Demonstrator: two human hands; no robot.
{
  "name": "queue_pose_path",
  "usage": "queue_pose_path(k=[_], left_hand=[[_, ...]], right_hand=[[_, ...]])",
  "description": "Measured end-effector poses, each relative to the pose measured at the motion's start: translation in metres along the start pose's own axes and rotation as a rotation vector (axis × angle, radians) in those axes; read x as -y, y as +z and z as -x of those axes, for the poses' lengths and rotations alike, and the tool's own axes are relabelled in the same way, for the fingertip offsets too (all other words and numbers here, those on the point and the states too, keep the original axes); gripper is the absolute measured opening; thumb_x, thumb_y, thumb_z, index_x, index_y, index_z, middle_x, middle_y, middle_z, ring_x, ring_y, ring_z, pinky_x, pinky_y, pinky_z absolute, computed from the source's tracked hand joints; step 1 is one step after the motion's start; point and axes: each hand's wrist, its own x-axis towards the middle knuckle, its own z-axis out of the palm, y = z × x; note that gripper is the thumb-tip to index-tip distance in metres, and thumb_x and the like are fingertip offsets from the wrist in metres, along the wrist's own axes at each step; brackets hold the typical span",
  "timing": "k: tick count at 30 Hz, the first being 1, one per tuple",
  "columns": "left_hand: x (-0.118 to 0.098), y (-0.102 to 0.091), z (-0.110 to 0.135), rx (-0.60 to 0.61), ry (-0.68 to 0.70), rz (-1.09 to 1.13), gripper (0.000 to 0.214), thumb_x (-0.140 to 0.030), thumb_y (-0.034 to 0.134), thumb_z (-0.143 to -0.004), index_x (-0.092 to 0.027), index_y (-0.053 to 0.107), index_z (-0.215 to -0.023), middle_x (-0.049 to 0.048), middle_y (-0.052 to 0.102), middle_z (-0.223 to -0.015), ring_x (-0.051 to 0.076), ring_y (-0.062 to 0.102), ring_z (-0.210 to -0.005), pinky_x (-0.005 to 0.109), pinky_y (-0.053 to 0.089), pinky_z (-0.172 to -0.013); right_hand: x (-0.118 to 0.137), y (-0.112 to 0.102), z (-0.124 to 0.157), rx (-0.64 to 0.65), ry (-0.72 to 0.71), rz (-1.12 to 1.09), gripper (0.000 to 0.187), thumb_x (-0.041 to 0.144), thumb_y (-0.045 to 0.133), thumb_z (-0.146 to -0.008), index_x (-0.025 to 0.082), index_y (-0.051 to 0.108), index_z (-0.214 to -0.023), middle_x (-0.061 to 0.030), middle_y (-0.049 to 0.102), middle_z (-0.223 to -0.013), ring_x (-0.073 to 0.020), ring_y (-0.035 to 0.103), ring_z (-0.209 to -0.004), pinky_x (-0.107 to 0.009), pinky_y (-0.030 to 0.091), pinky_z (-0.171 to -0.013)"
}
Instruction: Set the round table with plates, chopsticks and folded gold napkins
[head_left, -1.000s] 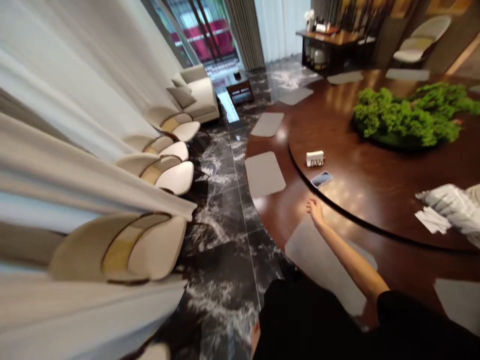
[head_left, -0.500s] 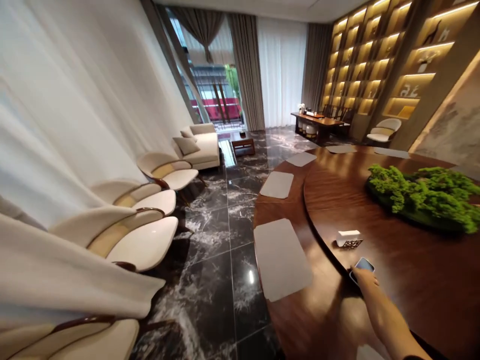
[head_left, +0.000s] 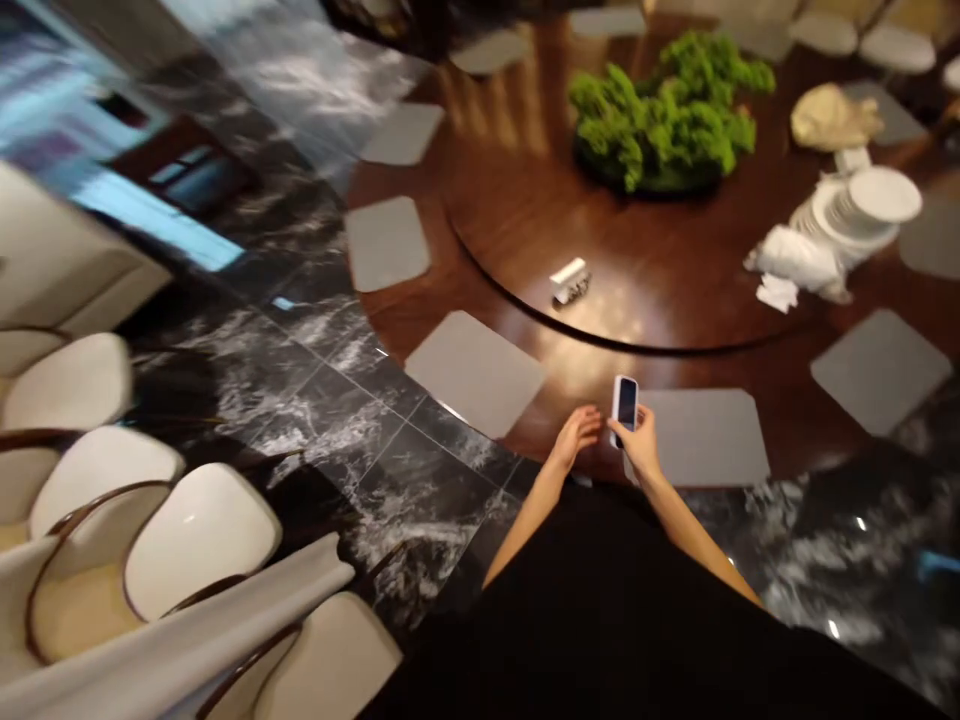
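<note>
2 bare hands meet just above the near edge of a large round table (head_left: pixel 517 225) of glossy dark wood. The right hand (head_left: pixel 643 448) grips a slim rectangular phone (head_left: pixel 625 401) upright, its dark screen facing the wearer, with the fingers wrapped round its lower half. The left hand (head_left: pixel 575 436) is loosely open with slightly curled fingers, just beside the phone; contact cannot be told. Both forearms reach forward and converge. A flat grey placemat (head_left: pixel 705 440) with rounded corners lies beneath the right hand. Farther in sits a bushy green centrepiece (head_left: pixel 664 110).
</note>
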Motion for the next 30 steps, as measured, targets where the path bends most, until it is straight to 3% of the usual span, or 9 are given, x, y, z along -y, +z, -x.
queue_pose_path(k=[3,5,8,11,16,22,30], left_hand=[[0.019,0.053,-0.010,0.114,0.126,0.068,0.048,-0.054,0.081,-0.095,-0.023,0.071,-0.130,0.0069,0.081,-0.129,0.025,0.077,-0.121,0.033,0.059,-0.103],[0.020,0.076,-0.004,0.139,0.165,0.117,0.052,-0.057,0.081,-0.093,-0.023,0.070,-0.131,0.0058,0.082,-0.125,0.026,0.079,-0.117,0.034,0.061,-0.102],[0.009,0.092,0.025,0.183,0.130,0.179,0.057,-0.064,0.075,-0.097,-0.021,0.070,-0.133,0.0089,0.083,-0.119,0.030,0.082,-0.110,0.037,0.067,-0.093],[-0.005,0.105,0.055,0.201,0.146,0.144,0.061,-0.071,0.067,-0.100,-0.020,0.069,-0.135,0.0108,0.084,-0.114,0.032,0.084,-0.103,0.039,0.069,-0.083],[-0.012,0.133,0.082,0.229,0.308,0.022,0.063,-0.078,0.060,-0.101,-0.025,0.067,-0.135,0.0093,0.083,-0.113,0.031,0.084,-0.101,0.038,0.071,-0.073],[-0.014,0.146,0.101,0.299,0.302,-0.004,0.069,-0.080,0.058,-0.101,-0.027,0.064,-0.144,0.0115,0.083,-0.113,0.032,0.082,-0.099,0.039,0.070,-0.066],[-0.012,0.134,0.105,0.244,0.364,-0.002,0.062,-0.067,0.063,-0.099,-0.024,0.065,-0.145,0.0120,0.082,-0.115,0.034,0.082,-0.103,0.042,0.072,-0.073]], right_hand=[[0.005,-0.026,0.030,0.089,0.048,-0.153,0.102,0.066,0.096,-0.067,0.023,0.052,-0.148,-0.0181,0.073,-0.142,-0.0324,0.076,-0.125,-0.052,0.062,-0.114],[0.013,-0.048,0.045,0.172,0.026,-0.268,0.102,0.067,0.094,-0.076,0.024,0.046,-0.155,-0.0187,0.069,-0.149,-0.0329,0.075,-0.129,-0.051,0.065,-0.112],[0.029,-0.083,0.066,0.353,-0.037,-0.410,0.100,0.062,0.088,-0.087,0.028,0.038,-0.166,-0.0177,0.064,-0.158,-0.0338,0.074,-0.133,-0.051,0.068,-0.109],[0.042,-0.109,0.080,0.504,-0.095,-0.466,0.111,0.053,0.089,-0.089,0.035,0.024,-0.178,-0.0162,0.062,-0.163,-0.0333,0.074,-0.130,-0.053,0.072,-0.103],[0.052,-0.127,0.082,0.520,-0.141,-0.498,0.114,0.058,0.086,-0.096,0.042,0.014,-0.182,-0.0148,0.061,-0.163,-0.0341,0.075,-0.124,-0.054,0.077,-0.089],[0.057,-0.144,0.076,0.572,-0.175,-0.506,0.108,0.073,0.075,-0.102,0.042,0.012,-0.184,-0.0130,0.066,-0.154,-0.0358,0.077,-0.122,-0.052,0.077,-0.083],[0.064,-0.144,0.081,0.595,-0.189,-0.490,0.110,0.074,0.076,-0.101,0.039,0.016,-0.186,-0.0144,0.069,-0.153,-0.0363,0.078,-0.120,-0.055,0.077,-0.083]])
